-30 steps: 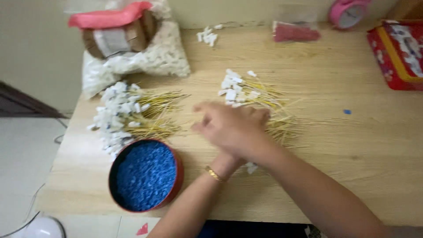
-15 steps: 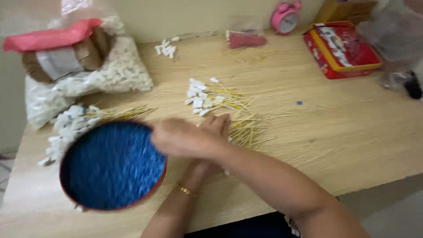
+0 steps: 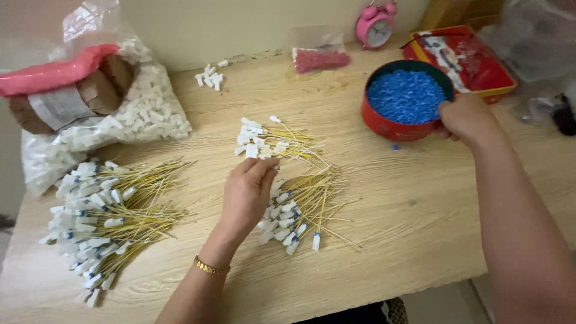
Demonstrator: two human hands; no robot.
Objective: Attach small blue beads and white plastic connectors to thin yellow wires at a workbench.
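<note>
The red tin (image 3: 401, 102) of blue beads (image 3: 405, 95) had moved: half a second before it sat at the near left of the bench (image 3: 384, 264) by the person's wrists, and now it stood at the far right, next to the red tray (image 3: 480, 66). The right hand (image 3: 465, 117) gripped its rim, fingers closed on the wall. That shift left the tin well apart from the wire piles, within the right hand's reach. The left hand (image 3: 247, 195) lay loosely curled, holding nothing (as far as could be seen), on the middle pile of yellow wires (image 3: 303, 204) with white tips. The clear bag (image 3: 126, 114) at far left held loose white caps.
</note>
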